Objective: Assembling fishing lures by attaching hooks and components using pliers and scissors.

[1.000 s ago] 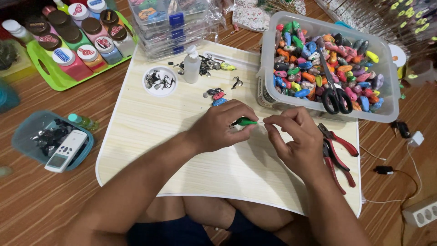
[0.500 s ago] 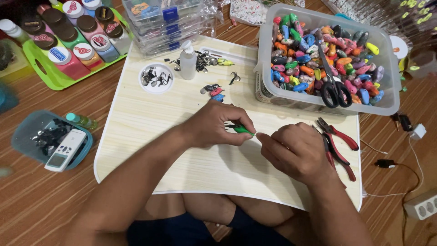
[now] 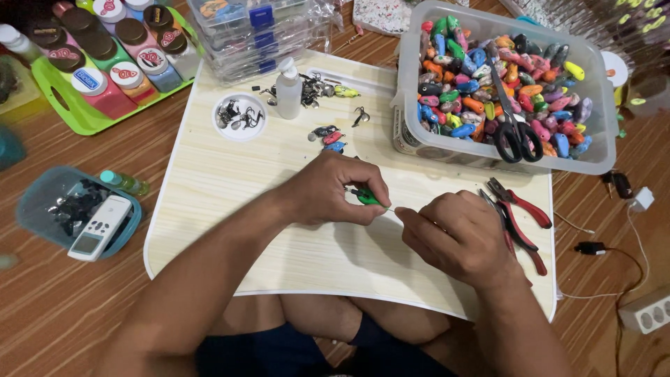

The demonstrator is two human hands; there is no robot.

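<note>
Green lure [image 3: 366, 197] pinched in left hand [image 3: 328, 192].

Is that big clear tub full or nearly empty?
Full: the clear tub is heaped with colourful small pieces, and black scissors lie on top.

Round-lidded jars [image 3: 105, 52] with red-and-white and blue labels fill the green tray [image 3: 66, 115]; below the tray, a white handheld device [image 3: 100, 228] with a small grey screen.
</note>
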